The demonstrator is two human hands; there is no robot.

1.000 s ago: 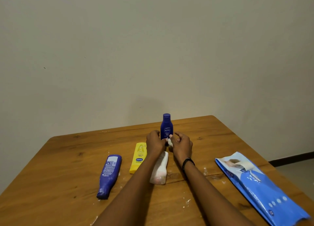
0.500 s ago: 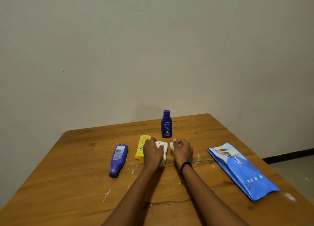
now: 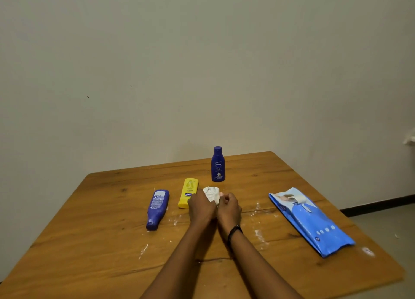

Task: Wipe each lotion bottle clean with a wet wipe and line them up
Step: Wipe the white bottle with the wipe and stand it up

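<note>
A white lotion bottle (image 3: 211,194) lies on the wooden table (image 3: 107,249) in the middle, and my left hand (image 3: 201,207) grips it from the left. My right hand (image 3: 229,210) is closed against the bottle's right side, with a bit of white wet wipe (image 3: 218,201) showing at its fingertips. A small dark blue bottle (image 3: 217,164) stands upright just behind. Left of the white bottle, a yellow tube (image 3: 188,193) lies flat, and a larger blue bottle (image 3: 157,209) lies flat further left.
A blue pack of wet wipes (image 3: 312,222) lies on the right part of the table, its flap open. White smears and crumbs (image 3: 258,233) spot the wood around my hands. A pale wall stands right behind the table's far edge.
My hands came back from the upright blue bottle to the lying white bottle. My left hand took hold of it and my right hand closed in beside it. The camera drew back.
</note>
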